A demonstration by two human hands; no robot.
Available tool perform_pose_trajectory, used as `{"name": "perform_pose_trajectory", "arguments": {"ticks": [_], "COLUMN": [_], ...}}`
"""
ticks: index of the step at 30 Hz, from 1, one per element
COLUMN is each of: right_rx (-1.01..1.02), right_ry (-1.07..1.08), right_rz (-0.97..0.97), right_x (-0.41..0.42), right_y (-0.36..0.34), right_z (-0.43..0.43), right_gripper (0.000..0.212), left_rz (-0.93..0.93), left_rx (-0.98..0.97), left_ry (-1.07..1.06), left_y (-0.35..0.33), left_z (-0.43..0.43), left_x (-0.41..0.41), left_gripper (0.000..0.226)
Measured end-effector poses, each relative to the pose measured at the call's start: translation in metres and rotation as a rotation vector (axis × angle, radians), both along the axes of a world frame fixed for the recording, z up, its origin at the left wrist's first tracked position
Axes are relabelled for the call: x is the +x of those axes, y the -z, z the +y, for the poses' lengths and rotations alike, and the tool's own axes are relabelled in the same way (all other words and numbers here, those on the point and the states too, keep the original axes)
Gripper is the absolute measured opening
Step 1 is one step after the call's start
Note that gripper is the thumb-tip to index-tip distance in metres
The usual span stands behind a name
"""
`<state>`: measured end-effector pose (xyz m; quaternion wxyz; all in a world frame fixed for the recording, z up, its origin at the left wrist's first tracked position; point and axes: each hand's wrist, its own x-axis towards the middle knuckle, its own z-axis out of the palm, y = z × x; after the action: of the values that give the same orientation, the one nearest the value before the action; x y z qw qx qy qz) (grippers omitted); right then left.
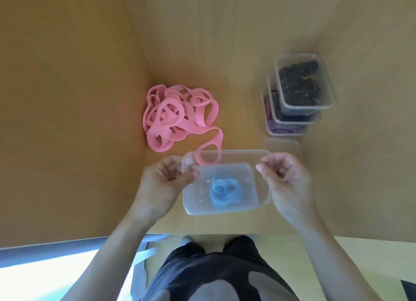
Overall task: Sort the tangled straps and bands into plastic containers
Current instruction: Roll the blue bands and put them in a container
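Note:
A clear plastic container (pixel 261 199) sits near the table's front edge with a coiled light-blue band (pixel 225 191) inside. Over it I hold a clear lid (pixel 236 157). My left hand (pixel 166 181) pinches the lid's left edge and my right hand (pixel 286 179) pinches its right edge. A tangled heap of pink bands (pixel 177 116) lies behind and to the left. One pink loop trails from the heap toward the container and shows through the lid.
At the back right stands a stack of three clear containers (pixel 304 91); the upper ones hold black straps, the lowest purple bands. A spare clear lid (pixel 282 144) lies flat in front of that stack. Wooden walls enclose the table on the left, back and right.

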<state>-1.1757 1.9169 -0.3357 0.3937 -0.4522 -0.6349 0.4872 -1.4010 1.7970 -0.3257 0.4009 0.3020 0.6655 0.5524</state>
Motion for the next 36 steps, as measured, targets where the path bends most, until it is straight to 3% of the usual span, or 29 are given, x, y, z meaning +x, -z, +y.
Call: {"name": "perform_pose_trajectory", "arguments": {"ticks": [5,10,21,24,28,33,36], "right_rx": [-0.083,0.036,0.131,0.234,0.219,0.328,0.345], "right_ry": [0.055,0.072,-0.078,-0.166,-0.263,-0.509,-0.585], "right_rz": [-0.127,-0.294,-0.383,-0.491,-0.582,-0.931,-1.018], "right_x": [-0.018,-0.020,-0.019,-0.019,-0.019,-0.023,-0.025], "right_y": [0.043,0.067,0.068,0.068,0.064,0.056,0.053], "right_z": [-0.003,-0.003,-0.016,-0.011,-0.005,0.001,0.004], "right_gripper": [0.024,0.020,0.037,0.038,0.041,0.060,0.069], "left_rz": [0.276,0.600,0.734,0.766,0.784,0.911,0.969], "left_rx": [-0.143,-0.195,-0.162,-0.125,-0.151,-0.225,-0.254], "left_ry": [-0.062,-0.011,0.051,0.108,0.201,0.341,0.377], "left_y": [0.031,0.046,0.064,0.067,0.071,0.077,0.077], "left_z": [-0.004,-0.006,-0.016,-0.013,-0.012,-0.009,-0.008], "left_x": [0.010,0.017,0.024,0.031,0.030,0.022,0.020], "left_gripper": [0.041,0.041,0.049,0.051,0.054,0.071,0.072]}}
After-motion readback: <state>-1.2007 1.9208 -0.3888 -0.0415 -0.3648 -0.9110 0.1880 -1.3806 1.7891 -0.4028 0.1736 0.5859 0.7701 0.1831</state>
